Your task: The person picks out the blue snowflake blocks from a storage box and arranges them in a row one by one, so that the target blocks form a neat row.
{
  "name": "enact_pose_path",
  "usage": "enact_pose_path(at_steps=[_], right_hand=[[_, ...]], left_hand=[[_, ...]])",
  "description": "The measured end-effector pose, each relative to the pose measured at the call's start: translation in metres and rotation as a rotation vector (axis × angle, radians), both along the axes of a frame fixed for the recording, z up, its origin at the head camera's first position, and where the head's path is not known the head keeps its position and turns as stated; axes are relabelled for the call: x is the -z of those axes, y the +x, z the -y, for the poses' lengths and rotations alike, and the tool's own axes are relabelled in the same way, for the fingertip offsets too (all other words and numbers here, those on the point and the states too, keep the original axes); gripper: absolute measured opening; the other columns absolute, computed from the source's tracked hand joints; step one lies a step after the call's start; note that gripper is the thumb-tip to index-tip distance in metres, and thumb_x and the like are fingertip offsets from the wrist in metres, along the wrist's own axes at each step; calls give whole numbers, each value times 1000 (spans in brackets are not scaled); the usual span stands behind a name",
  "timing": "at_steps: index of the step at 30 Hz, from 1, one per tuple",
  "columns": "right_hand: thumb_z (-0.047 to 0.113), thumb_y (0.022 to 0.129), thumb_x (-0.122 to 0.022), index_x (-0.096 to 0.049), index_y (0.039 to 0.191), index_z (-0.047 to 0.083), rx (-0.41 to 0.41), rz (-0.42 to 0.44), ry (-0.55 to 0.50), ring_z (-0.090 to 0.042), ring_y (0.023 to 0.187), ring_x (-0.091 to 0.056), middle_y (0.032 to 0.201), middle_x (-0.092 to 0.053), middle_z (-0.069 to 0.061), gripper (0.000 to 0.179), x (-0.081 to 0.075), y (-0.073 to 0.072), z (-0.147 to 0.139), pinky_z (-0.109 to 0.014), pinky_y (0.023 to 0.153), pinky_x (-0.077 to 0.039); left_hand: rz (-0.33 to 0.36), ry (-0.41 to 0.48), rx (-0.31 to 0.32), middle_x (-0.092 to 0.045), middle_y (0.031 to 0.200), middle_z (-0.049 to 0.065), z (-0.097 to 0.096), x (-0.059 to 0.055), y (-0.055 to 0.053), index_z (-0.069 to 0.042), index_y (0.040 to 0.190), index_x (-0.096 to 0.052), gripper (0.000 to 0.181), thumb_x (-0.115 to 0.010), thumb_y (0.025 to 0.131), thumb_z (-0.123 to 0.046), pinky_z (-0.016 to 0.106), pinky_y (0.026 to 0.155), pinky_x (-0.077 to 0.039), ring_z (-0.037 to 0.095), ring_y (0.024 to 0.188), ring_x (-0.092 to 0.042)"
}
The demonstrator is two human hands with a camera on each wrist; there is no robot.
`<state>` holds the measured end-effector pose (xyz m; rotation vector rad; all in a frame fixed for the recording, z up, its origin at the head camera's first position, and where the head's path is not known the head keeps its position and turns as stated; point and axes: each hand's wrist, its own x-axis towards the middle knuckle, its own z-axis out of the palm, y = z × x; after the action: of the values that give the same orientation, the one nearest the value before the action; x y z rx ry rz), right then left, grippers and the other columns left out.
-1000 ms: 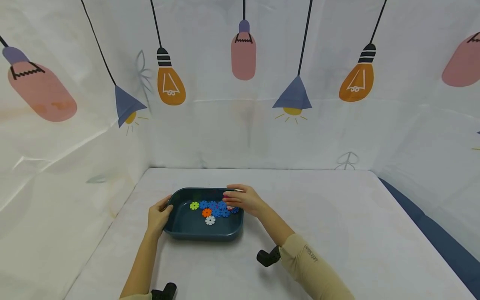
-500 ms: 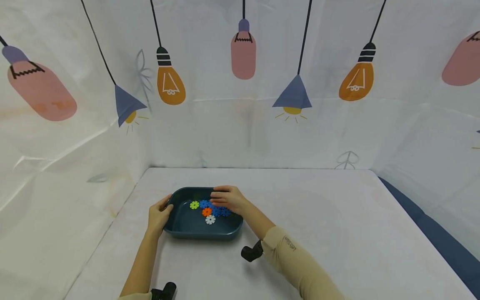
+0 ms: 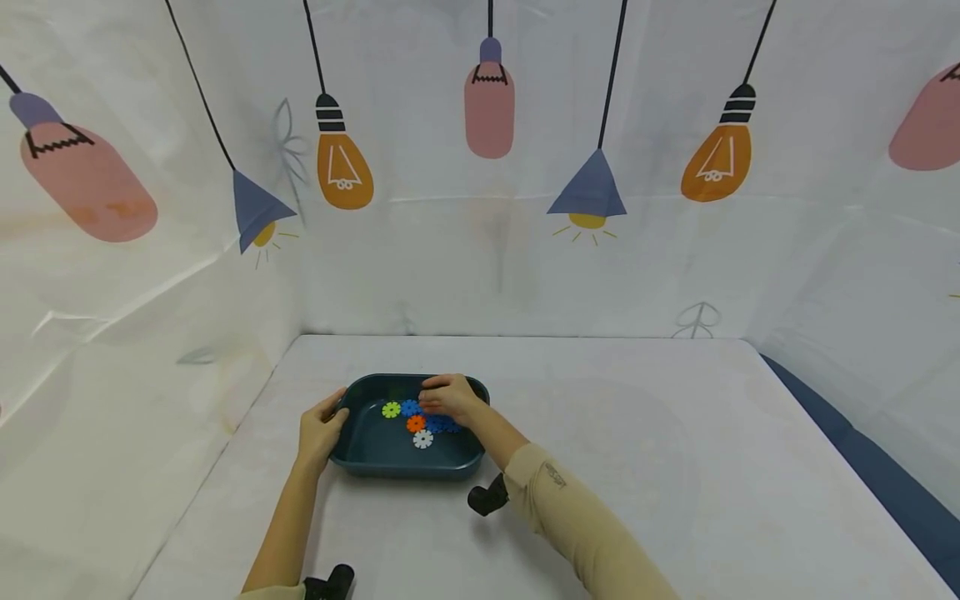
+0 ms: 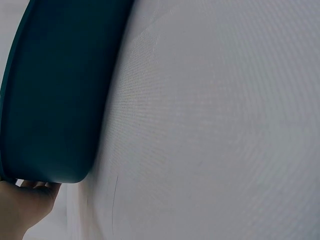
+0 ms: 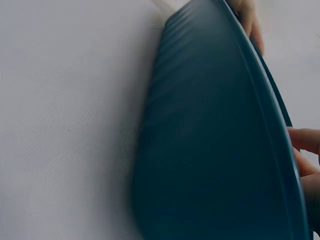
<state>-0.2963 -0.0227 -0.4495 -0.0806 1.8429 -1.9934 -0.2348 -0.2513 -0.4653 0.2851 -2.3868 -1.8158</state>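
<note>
Dark teal tray (image 3: 375,452), mouth upward, long axis left to right.

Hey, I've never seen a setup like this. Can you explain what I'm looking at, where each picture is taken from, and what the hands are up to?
Sure. There's no machine working here, just a person's two bare hands. The wide picture is taken from the person's head, looking forward and down. The other two come from the left and right wrists, so the tray looks big and turned sideways in them.

On the white table sits that dark teal tray, with small toothed discs in it: yellow-green, blue, orange and white. The left hand grips the tray's left end. The right hand reaches into the tray, over the blue discs; I can't tell whether it holds one.
</note>
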Motion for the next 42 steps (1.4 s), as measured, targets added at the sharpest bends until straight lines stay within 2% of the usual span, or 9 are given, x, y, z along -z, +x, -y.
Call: enact_pose_path(at_steps=[4,6,8,11,14,23,29,34,42], right_hand=[[-6,87,-59,-53,124,-11,-11,-9,28,-40,105,-61,116,-60,-29,38,2,-1,3,-38,83,-54],[-6,87,-59,-55,124,-11,-6,-10,37,-40,104,-61,115,-61,-29,38,4,-2,6,-38,83,-54],[-7,86,-60,-56,122,-10,2,-14,43,-39,102,-62,114,-61,-28,37,7,-3,8,-39,83,-54],[-9,84,-60,-58,120,-10,12,-13,46,-38,100,-63,113,-62,-28,36,11,-5,11,-39,82,-54],[-10,83,-61,-60,118,-11,21,-10,54,-37,100,-63,113,-62,-27,35,11,-5,14,-39,83,-54],[-11,83,-60,-58,120,-11,31,12,60,-26,97,-62,116,-60,-27,37,12,-1,30,-38,84,-54],[-14,82,-59,-55,123,-12,8,36,34,-30,103,-61,116,-60,-27,42,14,1,40,-39,87,-52],[-15,81,-58,-56,122,-12,5,63,8,-26,94,-63,111,-62,-25,40,16,0,46,-38,85,-53],[-10,78,-65,-64,108,-12,80,-173,162,-19,74,-66,94,-69,-19,30,16,2,47,-29,66,-57]], left_hand=[[-3,-6,-5,-36,143,26,0,1,-1,4,139,-40,46,-46,93,0,43,108,-32,36,131,-37],[-4,-9,-9,-36,143,25,0,1,-1,4,139,-41,46,-46,93,0,29,104,-37,35,131,-38],[-3,-14,-11,-37,143,25,0,1,-1,3,139,-41,46,-46,93,-1,27,102,-38,34,130,-39],[-7,-15,-10,-37,143,26,0,1,-1,4,139,-41,46,-46,93,0,29,103,-38,36,130,-39],[-11,-8,-8,-35,143,28,0,1,0,5,138,-41,46,-46,93,0,44,108,-32,38,131,-38],[-5,2,-7,-34,144,26,-1,1,0,4,139,-40,46,-45,93,0,45,108,-30,35,132,-37],[1,9,-5,-34,145,25,-1,1,0,4,139,-40,46,-45,94,0,44,108,-30,35,133,-36],[-2,6,-6,-34,144,26,-1,3,0,4,139,-40,46,-46,94,0,44,108,-30,35,132,-36],[-10,9,0,-34,145,26,0,2,-1,4,139,-40,46,-45,94,0,44,108,-31,35,133,-35]])
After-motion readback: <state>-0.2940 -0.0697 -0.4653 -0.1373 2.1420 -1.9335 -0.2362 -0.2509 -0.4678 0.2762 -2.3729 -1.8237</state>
